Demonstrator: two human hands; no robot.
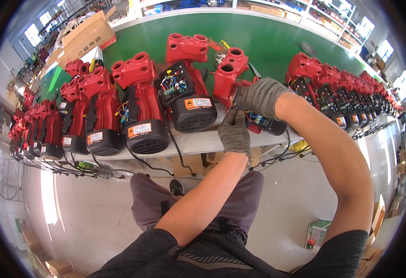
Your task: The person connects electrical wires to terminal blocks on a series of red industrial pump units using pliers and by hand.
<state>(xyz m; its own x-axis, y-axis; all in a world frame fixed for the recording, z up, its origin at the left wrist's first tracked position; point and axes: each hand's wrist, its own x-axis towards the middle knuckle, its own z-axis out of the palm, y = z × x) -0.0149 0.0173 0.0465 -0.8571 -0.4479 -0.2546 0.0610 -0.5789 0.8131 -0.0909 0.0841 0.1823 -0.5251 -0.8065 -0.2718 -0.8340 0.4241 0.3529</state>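
Note:
Both my hands wear grey knitted gloves and meet at one red water pump (225, 82) with a dark motor end, lying at the table's near edge. My left hand (235, 130) comes from below, its fingers drawn together against the pump's side. Bent over from the right, my right hand (261, 97) has its fingers curled in and covers much of the pump's middle. Their fingertips nearly touch; whatever they pinch is hidden. Some wiring (257, 119) shows below my right hand. Just left stands another pump (187, 48) with its terminal box (174, 83) uncovered, coloured wires showing inside.
More red pumps (138, 69) line the table to the left, and another row (305, 67) runs right. Black power cords (177, 148) hang over the front edge. Behind, on the green tabletop (142, 32), are loose coloured wires (221, 45) and a cardboard box (87, 39).

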